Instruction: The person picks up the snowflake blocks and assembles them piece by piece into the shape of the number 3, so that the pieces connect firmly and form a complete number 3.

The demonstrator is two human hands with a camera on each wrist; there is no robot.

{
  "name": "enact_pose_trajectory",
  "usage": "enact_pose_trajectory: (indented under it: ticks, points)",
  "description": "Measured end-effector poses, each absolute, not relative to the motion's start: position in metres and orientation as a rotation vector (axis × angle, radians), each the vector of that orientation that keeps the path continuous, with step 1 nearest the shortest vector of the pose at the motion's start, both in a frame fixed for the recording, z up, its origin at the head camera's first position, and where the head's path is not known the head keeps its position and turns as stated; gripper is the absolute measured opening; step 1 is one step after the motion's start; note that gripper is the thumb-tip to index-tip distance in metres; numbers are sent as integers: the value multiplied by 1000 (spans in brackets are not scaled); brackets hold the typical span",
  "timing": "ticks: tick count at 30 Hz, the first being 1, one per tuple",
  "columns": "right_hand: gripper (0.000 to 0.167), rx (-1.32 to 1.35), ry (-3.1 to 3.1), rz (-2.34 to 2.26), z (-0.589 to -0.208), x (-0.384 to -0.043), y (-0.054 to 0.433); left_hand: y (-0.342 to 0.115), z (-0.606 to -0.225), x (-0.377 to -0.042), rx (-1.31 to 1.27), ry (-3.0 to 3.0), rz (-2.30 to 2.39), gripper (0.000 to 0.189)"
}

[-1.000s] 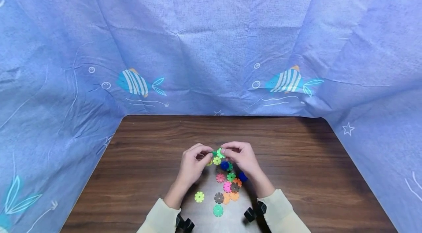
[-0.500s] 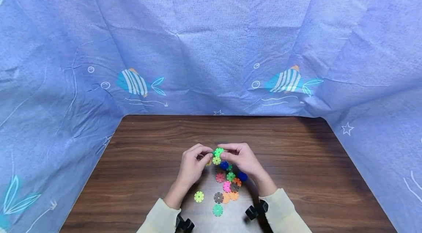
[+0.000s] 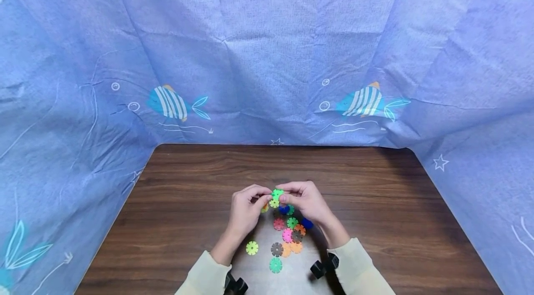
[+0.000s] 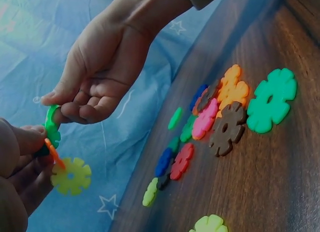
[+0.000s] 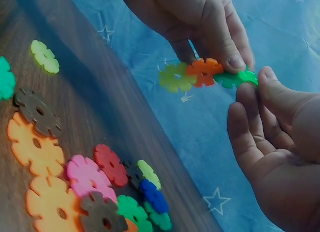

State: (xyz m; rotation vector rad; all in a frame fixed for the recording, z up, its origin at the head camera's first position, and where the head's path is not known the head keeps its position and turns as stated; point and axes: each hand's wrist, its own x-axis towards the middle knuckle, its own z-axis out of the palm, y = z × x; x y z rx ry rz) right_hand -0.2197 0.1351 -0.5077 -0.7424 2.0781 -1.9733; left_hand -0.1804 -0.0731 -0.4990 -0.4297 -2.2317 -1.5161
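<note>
My left grip (image 3: pixel 245 209) pinches a short chain (image 5: pixel 209 69) of notched discs — a yellow disc (image 5: pixel 172 78), an orange disc (image 5: pixel 196 68), then green discs (image 5: pixel 231 81), apparently two overlapping — held up above the desk (image 3: pixel 200 179); my right grip (image 3: pixel 307 203) pinches the bright green end. If my two pinches pull at different angles, I judge a slotted joint could twist loose; a sliding thumb could drop the end disc among the others. Rightward across the desk, I count two loose yellows (image 3: pixel 252 248), four greens (image 3: pixel 276 265), one visible only from my left wrist, three browns (image 3: pixel 277 249), one red (image 3: pixel 278 224), two blues (image 3: pixel 284 209), two pale oranges (image 3: pixel 296 248), one pink (image 3: pixel 287 235), one deep orange (image 3: pixel 301 229).
</note>
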Motion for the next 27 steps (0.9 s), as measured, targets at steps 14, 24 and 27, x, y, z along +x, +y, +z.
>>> enact_pose_trajectory:
  ticks: [14, 24, 27]
  points:
    - [29, -649, 2416, -1675, -489, -229, 170, -91, -493, -187, -223, -2085, -2175, 25]
    - [21, -684, 2805, -989, -505, -249, 223, -100, -484, -190, -84, -1975, -2323, 41]
    - [22, -670, 2808, -873, -517, -249, 224, -98, -485, -190, -86, -1955, -2352, 41]
